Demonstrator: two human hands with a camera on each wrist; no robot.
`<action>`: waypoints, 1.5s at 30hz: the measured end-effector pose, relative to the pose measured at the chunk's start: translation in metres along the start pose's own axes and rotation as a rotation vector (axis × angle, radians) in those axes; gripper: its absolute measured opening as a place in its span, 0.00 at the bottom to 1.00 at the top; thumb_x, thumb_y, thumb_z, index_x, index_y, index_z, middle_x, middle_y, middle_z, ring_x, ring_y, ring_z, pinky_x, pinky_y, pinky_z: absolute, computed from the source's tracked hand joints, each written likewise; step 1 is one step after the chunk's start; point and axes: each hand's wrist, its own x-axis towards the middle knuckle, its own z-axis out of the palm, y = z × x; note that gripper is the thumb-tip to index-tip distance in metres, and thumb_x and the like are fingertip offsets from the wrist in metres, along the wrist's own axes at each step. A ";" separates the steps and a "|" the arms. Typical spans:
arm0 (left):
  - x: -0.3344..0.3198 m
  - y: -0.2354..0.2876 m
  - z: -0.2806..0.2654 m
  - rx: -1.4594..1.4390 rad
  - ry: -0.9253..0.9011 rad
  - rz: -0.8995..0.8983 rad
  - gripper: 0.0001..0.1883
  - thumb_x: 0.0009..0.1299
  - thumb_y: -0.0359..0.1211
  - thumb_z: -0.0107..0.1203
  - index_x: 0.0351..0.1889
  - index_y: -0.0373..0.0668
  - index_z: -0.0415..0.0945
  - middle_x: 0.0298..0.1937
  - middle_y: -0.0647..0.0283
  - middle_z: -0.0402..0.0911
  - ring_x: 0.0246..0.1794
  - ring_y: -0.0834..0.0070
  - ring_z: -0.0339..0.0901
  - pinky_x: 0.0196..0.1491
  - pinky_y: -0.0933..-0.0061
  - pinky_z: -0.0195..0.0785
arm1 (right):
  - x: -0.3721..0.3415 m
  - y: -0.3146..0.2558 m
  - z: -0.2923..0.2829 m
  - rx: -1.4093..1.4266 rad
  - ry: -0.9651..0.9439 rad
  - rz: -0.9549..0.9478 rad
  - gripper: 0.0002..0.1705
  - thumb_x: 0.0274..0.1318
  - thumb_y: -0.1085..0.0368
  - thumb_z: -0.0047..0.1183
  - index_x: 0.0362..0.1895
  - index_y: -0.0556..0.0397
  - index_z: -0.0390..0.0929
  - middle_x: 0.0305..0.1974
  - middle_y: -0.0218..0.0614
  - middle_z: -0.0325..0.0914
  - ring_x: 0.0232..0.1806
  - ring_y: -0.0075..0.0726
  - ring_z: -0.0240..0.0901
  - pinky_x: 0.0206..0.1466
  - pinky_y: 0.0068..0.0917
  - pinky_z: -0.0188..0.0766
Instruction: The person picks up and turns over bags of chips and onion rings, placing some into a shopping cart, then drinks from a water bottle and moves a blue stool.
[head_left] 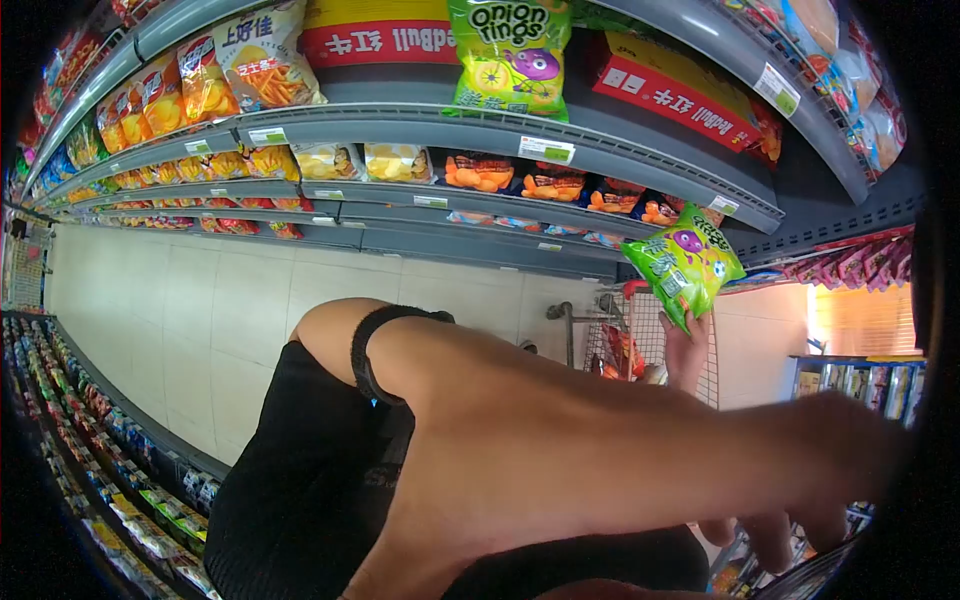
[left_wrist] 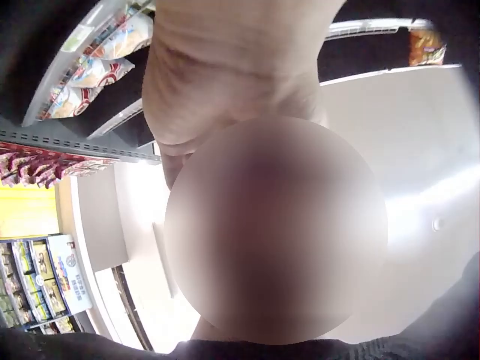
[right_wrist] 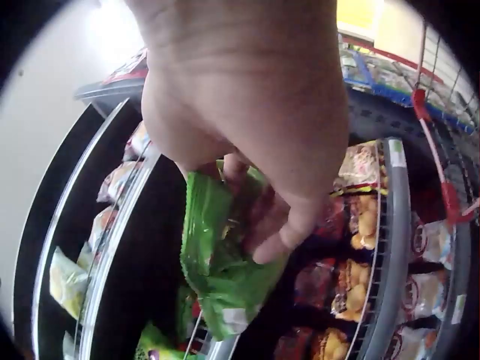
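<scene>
In the head view my right hand [head_left: 687,352] grips a green bag of onion rings [head_left: 682,265] at its lower end, in front of the shelf's right end. The right wrist view shows its fingers bent into the crinkled green wrapper. My left arm crosses the foreground with a dark band on it. At lower right, the left hand [head_left: 835,465] is raised close to the head camera, fingers hanging loosely and holding nothing that shows. In the left wrist view a blurred round patch covers most of that hand. Another onion rings bag [head_left: 510,60] stands on the top shelf.
A wire shopping cart [head_left: 712,365] with packets inside stands behind the right hand. Red drink cartons [head_left: 680,95] and chip bags [head_left: 265,60] line the upper shelf [head_left: 400,115]. Lower tiers carry more snack packets. Another stocked rack [head_left: 60,440] runs along the left.
</scene>
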 end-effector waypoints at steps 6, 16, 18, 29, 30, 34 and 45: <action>-0.014 0.032 -0.003 0.159 -0.059 -0.076 0.59 0.46 0.65 0.64 0.62 0.26 0.55 0.62 0.44 0.63 0.58 0.54 0.68 0.60 0.59 0.62 | -0.017 0.014 0.049 -0.119 -0.052 0.004 0.29 0.61 0.70 0.47 0.66 0.57 0.57 0.61 0.41 0.65 0.60 0.42 0.65 0.61 0.44 0.64; -0.072 0.080 -0.073 0.833 -0.020 -0.545 0.38 0.58 0.56 0.62 0.54 0.33 0.71 0.56 0.49 0.74 0.57 0.56 0.72 0.61 0.56 0.62 | -0.051 -0.009 0.090 -0.342 -0.289 -0.079 0.21 0.55 0.68 0.56 0.53 0.62 0.72 0.47 0.36 0.77 0.47 0.30 0.73 0.53 0.28 0.69; -0.120 0.068 -0.100 0.906 0.546 -0.542 0.26 0.63 0.38 0.62 0.58 0.39 0.69 0.56 0.58 0.74 0.56 0.71 0.72 0.59 0.69 0.63 | -0.052 -0.007 0.100 -0.352 -0.344 -0.062 0.20 0.54 0.68 0.57 0.50 0.62 0.74 0.48 0.37 0.76 0.48 0.29 0.72 0.53 0.27 0.68; -0.225 0.058 -0.100 0.674 1.169 -0.609 0.40 0.59 0.38 0.66 0.64 0.36 0.56 0.59 0.58 0.71 0.57 0.74 0.69 0.59 0.69 0.64 | -0.028 0.052 0.171 -0.541 -0.854 0.103 0.19 0.57 0.68 0.55 0.52 0.59 0.70 0.54 0.41 0.68 0.58 0.37 0.65 0.62 0.34 0.61; -0.222 0.063 -0.097 0.697 1.193 -0.614 0.38 0.59 0.37 0.66 0.64 0.36 0.57 0.58 0.59 0.71 0.57 0.75 0.70 0.59 0.69 0.64 | -0.022 0.049 0.169 -0.515 -0.898 0.250 0.30 0.55 0.64 0.59 0.60 0.58 0.63 0.58 0.42 0.64 0.61 0.38 0.63 0.63 0.36 0.60; -0.212 0.070 -0.085 0.876 1.122 -0.657 0.38 0.57 0.31 0.66 0.64 0.37 0.58 0.57 0.59 0.72 0.56 0.73 0.70 0.59 0.69 0.64 | -0.014 0.057 0.196 -0.197 -0.766 0.159 0.44 0.47 0.55 0.66 0.64 0.59 0.58 0.59 0.41 0.66 0.61 0.36 0.63 0.64 0.34 0.59; -0.193 0.050 -0.077 1.065 1.053 -0.744 0.42 0.53 0.29 0.69 0.65 0.38 0.56 0.57 0.59 0.71 0.57 0.73 0.69 0.59 0.69 0.64 | 0.000 0.070 0.202 -0.221 -0.641 0.144 0.41 0.48 0.56 0.66 0.61 0.61 0.61 0.56 0.36 0.70 0.56 0.29 0.66 0.59 0.30 0.64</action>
